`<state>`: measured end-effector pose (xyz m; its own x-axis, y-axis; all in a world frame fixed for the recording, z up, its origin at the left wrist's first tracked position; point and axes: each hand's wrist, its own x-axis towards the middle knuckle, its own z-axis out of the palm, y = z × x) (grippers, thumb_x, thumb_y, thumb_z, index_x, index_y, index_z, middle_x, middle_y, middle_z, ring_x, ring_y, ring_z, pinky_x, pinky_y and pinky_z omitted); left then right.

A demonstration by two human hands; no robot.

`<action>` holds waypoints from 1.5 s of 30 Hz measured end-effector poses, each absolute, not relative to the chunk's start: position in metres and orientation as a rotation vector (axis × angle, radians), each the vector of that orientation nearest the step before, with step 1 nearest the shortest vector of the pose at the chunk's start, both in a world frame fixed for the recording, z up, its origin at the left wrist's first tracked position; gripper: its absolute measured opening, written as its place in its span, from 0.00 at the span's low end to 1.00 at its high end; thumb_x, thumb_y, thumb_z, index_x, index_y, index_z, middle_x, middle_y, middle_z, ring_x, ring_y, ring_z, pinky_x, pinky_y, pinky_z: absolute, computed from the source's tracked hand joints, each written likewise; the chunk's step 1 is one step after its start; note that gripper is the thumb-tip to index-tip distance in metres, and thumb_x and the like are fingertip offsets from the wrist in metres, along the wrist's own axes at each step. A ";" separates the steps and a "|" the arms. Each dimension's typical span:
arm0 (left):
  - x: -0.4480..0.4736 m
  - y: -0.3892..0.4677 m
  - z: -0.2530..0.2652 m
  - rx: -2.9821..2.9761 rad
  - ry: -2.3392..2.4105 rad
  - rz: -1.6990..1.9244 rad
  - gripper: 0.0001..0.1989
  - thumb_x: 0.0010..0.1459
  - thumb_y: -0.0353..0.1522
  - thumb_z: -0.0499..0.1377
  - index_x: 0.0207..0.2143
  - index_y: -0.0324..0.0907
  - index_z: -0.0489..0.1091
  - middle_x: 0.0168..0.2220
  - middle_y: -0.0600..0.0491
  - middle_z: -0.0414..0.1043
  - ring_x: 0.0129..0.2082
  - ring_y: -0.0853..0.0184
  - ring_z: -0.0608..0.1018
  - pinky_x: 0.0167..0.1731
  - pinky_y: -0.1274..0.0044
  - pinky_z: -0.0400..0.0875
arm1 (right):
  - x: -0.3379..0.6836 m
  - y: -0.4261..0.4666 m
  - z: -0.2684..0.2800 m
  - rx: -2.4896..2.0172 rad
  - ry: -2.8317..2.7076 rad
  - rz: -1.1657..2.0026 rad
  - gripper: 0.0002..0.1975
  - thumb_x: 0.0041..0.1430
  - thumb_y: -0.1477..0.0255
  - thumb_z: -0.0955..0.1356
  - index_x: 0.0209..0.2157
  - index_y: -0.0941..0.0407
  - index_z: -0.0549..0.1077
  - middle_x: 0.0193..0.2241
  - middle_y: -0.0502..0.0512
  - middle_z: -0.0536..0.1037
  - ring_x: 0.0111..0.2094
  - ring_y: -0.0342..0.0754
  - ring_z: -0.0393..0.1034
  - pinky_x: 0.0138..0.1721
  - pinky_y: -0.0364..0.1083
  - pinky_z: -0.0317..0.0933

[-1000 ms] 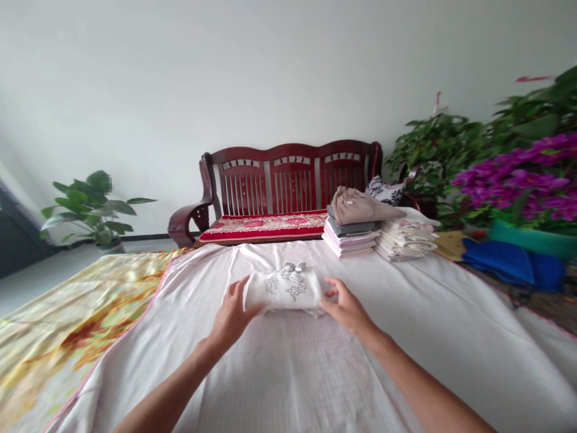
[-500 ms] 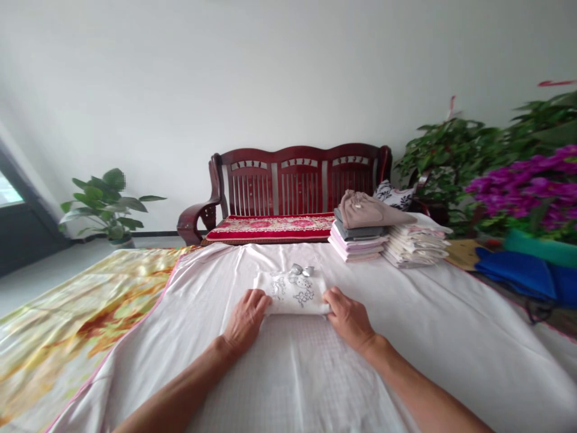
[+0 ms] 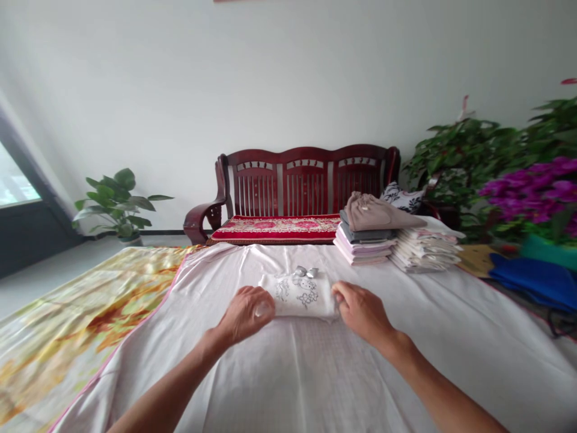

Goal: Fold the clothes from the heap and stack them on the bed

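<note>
In the middle of the white sheet lies a folded white garment (image 3: 293,297) with a dark line print and a silver-grey bow at its far edge. My left hand (image 3: 247,311) is curled at its near left corner, thumb and fingers closed on the cloth there. At the right end, my right hand (image 3: 360,310) has its fingers bent in a pinch on the garment's edge. The fingertips of both hands are partly hidden or blurred.
The white sheet (image 3: 288,373) covers the surface, beside a yellow floral cloth (image 3: 112,313). Far right stand a folded pile (image 3: 365,243) topped by brown trousers (image 3: 378,213) and a pile of pale clothes (image 3: 426,249). Behind is a wooden bench (image 3: 302,180); blue cloth (image 3: 532,279) lies right.
The view has turned slightly left. My left hand has changed its hold, lifting and opening a little at the corner; my right fingers have shifted at the right edge. The garment stays folded.
</note>
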<state>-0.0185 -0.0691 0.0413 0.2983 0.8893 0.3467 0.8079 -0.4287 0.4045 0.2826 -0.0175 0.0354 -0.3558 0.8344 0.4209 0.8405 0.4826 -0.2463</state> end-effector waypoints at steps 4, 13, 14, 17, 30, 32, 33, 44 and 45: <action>0.001 -0.042 0.063 2.148 1.758 1.064 0.16 0.65 0.36 0.50 0.35 0.43 0.76 0.36 0.50 0.78 0.38 0.61 0.78 0.47 0.71 0.67 | 0.249 0.001 0.065 -1.255 -2.059 -0.071 0.17 0.63 0.78 0.58 0.48 0.53 0.72 0.45 0.57 0.79 0.48 0.52 0.72 0.49 0.49 0.62; 0.046 -0.036 -0.013 2.525 2.037 0.721 0.27 0.67 0.41 0.51 0.65 0.43 0.59 0.67 0.43 0.58 0.68 0.49 0.58 0.65 0.53 0.51 | 0.214 0.013 -0.014 -1.157 -2.273 -0.327 0.28 0.66 0.67 0.63 0.66 0.56 0.59 0.66 0.64 0.60 0.67 0.61 0.51 0.65 0.61 0.51; 0.046 -0.039 -0.019 2.556 2.050 0.724 0.27 0.67 0.41 0.52 0.66 0.44 0.57 0.68 0.43 0.56 0.68 0.49 0.57 0.66 0.53 0.50 | 0.217 0.012 -0.023 -1.155 -2.262 -0.346 0.28 0.67 0.66 0.63 0.66 0.56 0.58 0.66 0.64 0.59 0.67 0.61 0.51 0.65 0.61 0.51; 0.044 -0.044 -0.027 2.588 2.022 0.760 0.29 0.66 0.40 0.54 0.67 0.43 0.56 0.69 0.43 0.55 0.69 0.50 0.56 0.66 0.54 0.51 | 0.222 0.009 -0.034 -1.143 -2.234 -0.396 0.29 0.67 0.66 0.62 0.67 0.57 0.57 0.68 0.66 0.56 0.68 0.63 0.49 0.65 0.61 0.51; -0.010 -0.013 -0.002 1.353 1.834 1.378 0.15 0.54 0.43 0.59 0.31 0.38 0.73 0.27 0.51 0.73 0.29 0.61 0.77 0.31 0.74 0.69 | 0.221 0.005 -0.032 -1.128 -2.198 -0.450 0.29 0.66 0.66 0.63 0.66 0.59 0.59 0.66 0.66 0.59 0.68 0.62 0.49 0.66 0.59 0.50; -0.007 -0.008 -0.001 1.360 1.766 1.332 0.16 0.52 0.44 0.60 0.27 0.38 0.72 0.23 0.54 0.71 0.25 0.64 0.75 0.26 0.77 0.65 | 0.221 0.006 -0.033 -1.123 -2.191 -0.443 0.29 0.66 0.66 0.63 0.66 0.60 0.59 0.66 0.66 0.59 0.68 0.62 0.49 0.66 0.60 0.50; -0.004 -0.007 -0.002 1.354 1.741 1.321 0.16 0.53 0.44 0.59 0.29 0.38 0.73 0.23 0.54 0.72 0.24 0.65 0.76 0.25 0.78 0.65 | 0.221 0.006 -0.033 -1.121 -2.186 -0.435 0.29 0.66 0.66 0.63 0.66 0.59 0.59 0.66 0.66 0.59 0.68 0.62 0.48 0.66 0.60 0.50; -0.016 -0.009 -0.016 1.555 2.191 0.875 0.34 0.60 0.44 0.55 0.64 0.34 0.57 0.50 0.39 0.75 0.47 0.57 0.78 0.44 0.72 0.66 | 0.225 0.017 -0.050 -1.250 -2.082 -0.293 0.37 0.67 0.55 0.59 0.68 0.64 0.49 0.67 0.75 0.56 0.67 0.66 0.49 0.63 0.61 0.54; -0.017 -0.011 -0.016 1.614 2.231 0.765 0.33 0.61 0.47 0.55 0.61 0.34 0.62 0.51 0.37 0.74 0.49 0.55 0.77 0.47 0.71 0.65 | 0.225 0.017 -0.052 -1.285 -2.074 -0.286 0.37 0.68 0.55 0.58 0.68 0.64 0.49 0.67 0.75 0.56 0.67 0.66 0.50 0.63 0.61 0.54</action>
<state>-0.0174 -0.0114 -0.0157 -0.3351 0.9389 0.0780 0.7893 0.2346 0.5674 0.2254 0.0173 -0.0521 -0.2885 0.7098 0.6426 0.8574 0.4903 -0.1566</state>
